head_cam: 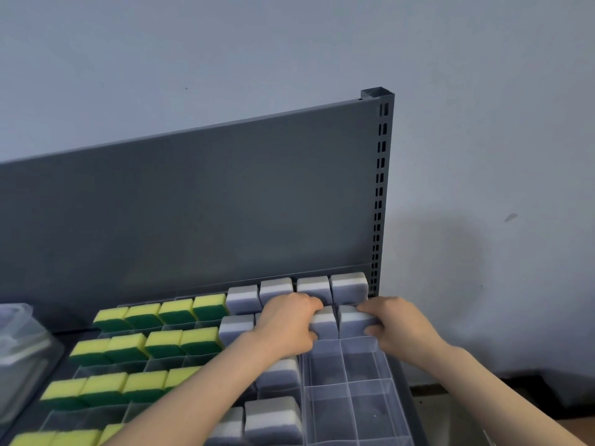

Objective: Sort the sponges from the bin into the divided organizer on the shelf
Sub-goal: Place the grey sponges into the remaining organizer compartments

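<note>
Organizer point(347, 400): clear, divided, lying on the shelf point(406, 381); several compartments at its right near side hold nothing.
Left hand point(286, 320): my grip is curled round the left grey sponge point(323, 326), fingers over its far top edge, thumb against its near face.
Right hand point(396, 323): my grip is curled round the right grey sponge point(354, 321), fingers along its right side, thumb low on its near face.
Position of held sponges: side by side and touching, upright in the second row from the back, at the right end of the organizer.
Seating: I cannot tell whether either one sits fully down in its compartment.
Other grey sponges point(314, 286): a full back row just behind my hands, more under my left forearm.
Yellow-green sponges point(161, 344): rows filling the left part of the organizer.
Bin point(19, 349): clear plastic, at the left edge; contents not readable.
Back panel point(193, 204): grey metal, upright behind the organizer, with a slotted post point(381, 188) at its right end.
</note>
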A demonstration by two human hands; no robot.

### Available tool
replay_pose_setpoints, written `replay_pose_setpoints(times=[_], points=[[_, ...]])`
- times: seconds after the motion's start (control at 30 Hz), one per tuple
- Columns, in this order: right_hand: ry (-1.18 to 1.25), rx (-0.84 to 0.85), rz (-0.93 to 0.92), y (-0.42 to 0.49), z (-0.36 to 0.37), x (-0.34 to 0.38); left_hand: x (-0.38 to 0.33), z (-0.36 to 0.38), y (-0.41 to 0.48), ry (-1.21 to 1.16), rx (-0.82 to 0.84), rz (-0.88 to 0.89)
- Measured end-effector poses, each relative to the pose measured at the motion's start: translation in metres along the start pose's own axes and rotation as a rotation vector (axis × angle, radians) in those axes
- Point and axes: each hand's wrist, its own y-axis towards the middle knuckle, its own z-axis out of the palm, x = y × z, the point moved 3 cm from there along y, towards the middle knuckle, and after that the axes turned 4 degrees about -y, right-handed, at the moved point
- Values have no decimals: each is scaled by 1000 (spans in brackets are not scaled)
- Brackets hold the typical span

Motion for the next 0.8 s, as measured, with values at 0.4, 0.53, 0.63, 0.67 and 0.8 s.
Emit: replay_pose_setpoints(times=[0.4,0.53,0.63,0.67,0.8], points=[[38,-78,-95,1,-40,10,10,-42,-21,-143,-239,-106],[136,-109,-154,5,-45,38,30,-58,-57,-248,-417,-254],[146,-69,-226,12,-33,63,43,-55,-91,-219,-466,-366],[144,-52,-254,14,-28,72,46,-54,-103,-207,-466,-397],[109,-20,-360,22,-10,115,68,-48,-156,-163,-434,-540]])
